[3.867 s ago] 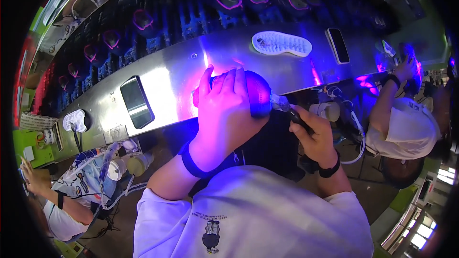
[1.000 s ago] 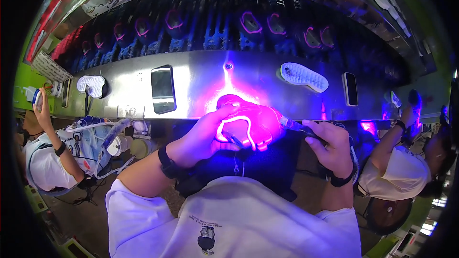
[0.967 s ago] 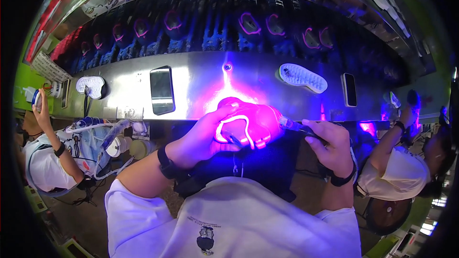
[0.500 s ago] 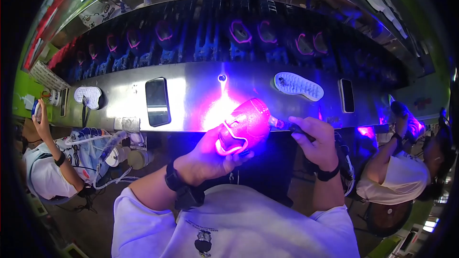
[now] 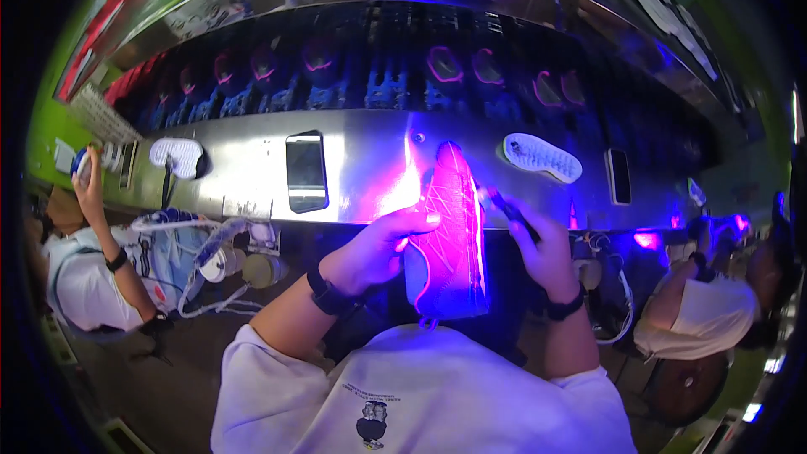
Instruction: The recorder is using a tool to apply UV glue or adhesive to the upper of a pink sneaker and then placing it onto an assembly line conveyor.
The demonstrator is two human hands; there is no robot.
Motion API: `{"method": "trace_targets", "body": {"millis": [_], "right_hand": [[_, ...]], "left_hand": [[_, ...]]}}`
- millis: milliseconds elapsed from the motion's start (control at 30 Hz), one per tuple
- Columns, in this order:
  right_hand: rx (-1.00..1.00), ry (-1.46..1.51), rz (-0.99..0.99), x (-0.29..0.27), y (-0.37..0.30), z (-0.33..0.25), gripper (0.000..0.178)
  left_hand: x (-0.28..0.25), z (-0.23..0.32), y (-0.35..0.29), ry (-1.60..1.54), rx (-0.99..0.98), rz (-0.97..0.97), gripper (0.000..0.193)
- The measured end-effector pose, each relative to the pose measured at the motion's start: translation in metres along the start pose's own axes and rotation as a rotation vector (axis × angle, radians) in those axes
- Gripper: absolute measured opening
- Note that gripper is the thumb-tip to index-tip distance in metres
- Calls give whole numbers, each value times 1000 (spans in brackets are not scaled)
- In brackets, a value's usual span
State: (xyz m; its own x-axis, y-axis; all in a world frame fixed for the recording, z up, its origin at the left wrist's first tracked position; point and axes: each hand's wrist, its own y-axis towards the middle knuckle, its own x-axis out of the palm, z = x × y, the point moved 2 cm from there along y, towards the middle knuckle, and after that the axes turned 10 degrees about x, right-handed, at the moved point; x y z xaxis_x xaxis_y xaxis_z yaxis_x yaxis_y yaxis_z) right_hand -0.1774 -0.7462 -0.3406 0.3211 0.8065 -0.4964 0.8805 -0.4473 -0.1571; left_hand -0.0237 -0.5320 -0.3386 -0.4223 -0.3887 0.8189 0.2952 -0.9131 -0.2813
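Note:
A shoe upper [image 5: 450, 240], glowing pink and violet under the lamp light, stands lengthwise in front of me, its toe pointing away. My left hand [image 5: 378, 248] is closed round its left side, the thumb lying across the lacing area. In my right hand [image 5: 546, 256] is a dark-handled brush [image 5: 510, 208]. The brush tip is close to the right side of the shoe near the toe; glare hides whether it touches. Beyond the shoe, a white sole [image 5: 542, 157] lies on the metal bench [image 5: 353, 143].
A black phone [image 5: 306, 171] lies left on the bench, another phone [image 5: 618, 176] right. A brush rests against a small white holder [image 5: 176, 157]. Behind runs a dark conveyor [image 5: 387, 55] carrying several shoes. Co-workers sit left [image 5: 92, 277] and right [image 5: 698, 311].
The shoe has turned from tilted, opening toward me, to lengthwise with its laced top and right side showing. My right hand has brought the brush nearer its side. The whole view shifted slightly.

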Motion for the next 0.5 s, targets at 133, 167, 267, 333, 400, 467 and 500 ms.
{"method": "trace_targets", "body": {"millis": [133,167,267,333,400,467,500], "right_hand": [[15,42,100,15,16,-9,37],[-68,33,126,22,8,-7,38],[-94,192,74,35,-15,3,39],[-41,192,-142,32,-22,20,42],[112,215,-192,21,-23,31,44],[104,172,-58,9,-18,53,43],[157,255,-36,8,-15,70,42]], "left_hand": [[1,22,14,268,170,-33,71],[-10,25,19,315,192,-4,80],[-12,50,26,527,195,82,82],[-23,72,44,749,233,145,73],[-31,96,65,872,233,336,72],[-73,125,104,1060,252,425,76],[-129,143,128,1335,327,510,68]]}}
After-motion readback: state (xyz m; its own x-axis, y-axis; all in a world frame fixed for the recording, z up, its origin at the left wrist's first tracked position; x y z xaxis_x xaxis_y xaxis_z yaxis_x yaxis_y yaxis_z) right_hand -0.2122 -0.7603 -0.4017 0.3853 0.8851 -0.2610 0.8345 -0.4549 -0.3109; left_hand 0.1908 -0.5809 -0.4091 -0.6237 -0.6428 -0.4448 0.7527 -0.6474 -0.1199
